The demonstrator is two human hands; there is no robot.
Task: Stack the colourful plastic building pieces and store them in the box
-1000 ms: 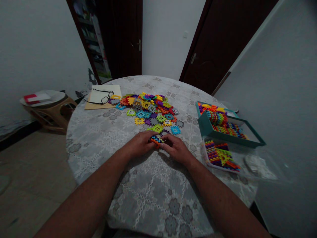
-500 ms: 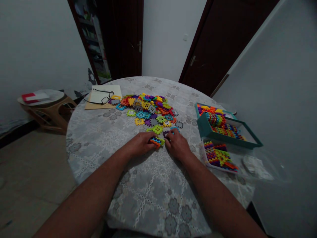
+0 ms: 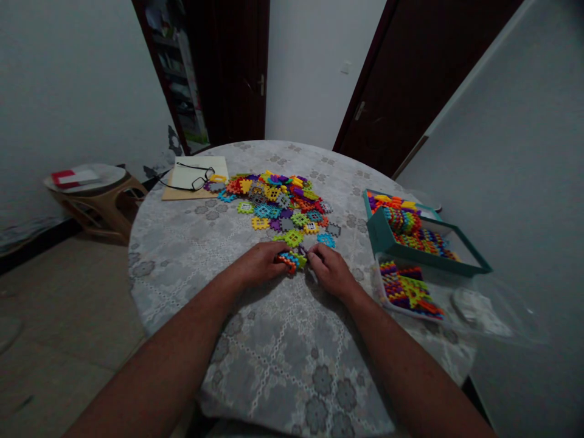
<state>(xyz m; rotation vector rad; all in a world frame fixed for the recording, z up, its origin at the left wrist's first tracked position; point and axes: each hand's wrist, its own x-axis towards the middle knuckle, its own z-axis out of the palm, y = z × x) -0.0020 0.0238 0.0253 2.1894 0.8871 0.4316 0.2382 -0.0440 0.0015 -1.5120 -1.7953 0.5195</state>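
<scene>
My left hand (image 3: 263, 263) is closed around a small stack of interlocking plastic tiles (image 3: 291, 261) in orange, blue and lime green, held low over the tablecloth. Opposite it, my right hand (image 3: 332, 267) pinches a dark purple tile (image 3: 303, 250) against the lime end of the stack. Fingers partly cover both the stack and the purple tile. Just beyond my hands lie a lime tile (image 3: 293, 238) and a blue tile (image 3: 325, 239). Behind them spreads a heap of mixed-colour tiles (image 3: 274, 193).
On the right stand a teal box (image 3: 438, 260) and a clear plastic tub (image 3: 381, 286), both holding tile stacks. Glasses (image 3: 199, 182) rest on a notepad (image 3: 177, 193) at the far left of the round table (image 3: 278, 359). A stool (image 3: 109, 204) stands beyond the left edge.
My right hand has drawn the purple tile off the table and towards the stack. The blue tile beside its fingers is now uncovered. My left hand keeps its hold on the stack.
</scene>
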